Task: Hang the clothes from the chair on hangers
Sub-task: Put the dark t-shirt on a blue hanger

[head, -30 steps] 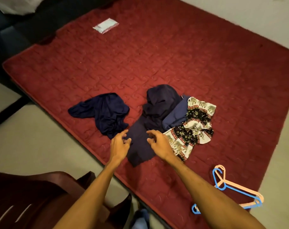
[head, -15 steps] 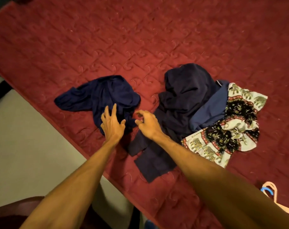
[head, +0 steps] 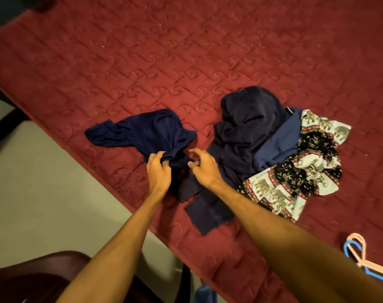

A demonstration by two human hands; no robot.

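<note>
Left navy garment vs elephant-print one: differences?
The navy garment is plain dark blue; the elephant-print garment is white with black and red bands. The left hand grips the navy garment; the elephant-print garment is unheld. The navy garment lies left of the dark clothes pile; the elephant-print garment right of it. Both lie crumpled on the red mattress.

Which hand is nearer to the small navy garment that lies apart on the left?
The left. The left hand grips the navy garment at its near edge; the right hand hovers just to its right, loosely curved, apparently holding nothing.
</note>
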